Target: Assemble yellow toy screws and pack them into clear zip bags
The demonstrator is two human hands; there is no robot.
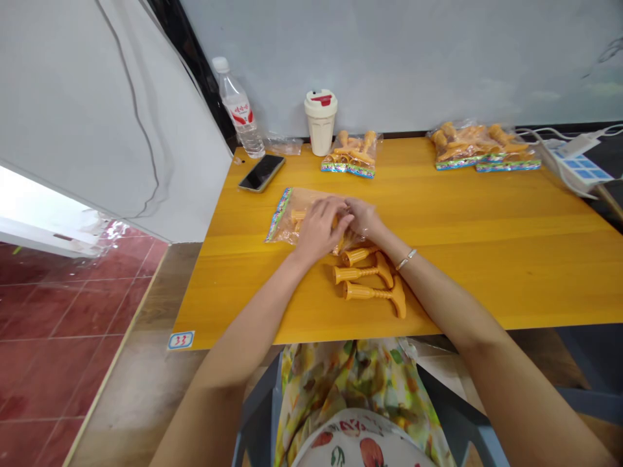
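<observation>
A clear plastic bag [311, 194] with a colourful printed strip at its left end lies flat on the table, orange plastic pieces inside it. My left hand [321, 227] rests over the bag's middle, fingers bent and thumb towards the right hand, closed on the plastic. My right hand [364, 217] is at the bag's right end, its curled fingers meeting the left fingertips; what lies between them is partly hidden. Just below my hands are three loose orange T-shaped plastic pieces with ribbed handles, including a front piece [372, 293] and a middle piece [360, 274].
Behind my hands stand a water bottle [242, 117], a lidded cup [321, 126] and a phone [263, 172]. A filled bag [353, 152] lies by the cup; more filled bags [467, 146] lie at the back right, near a power strip [579, 162]. A wall borders the table's back.
</observation>
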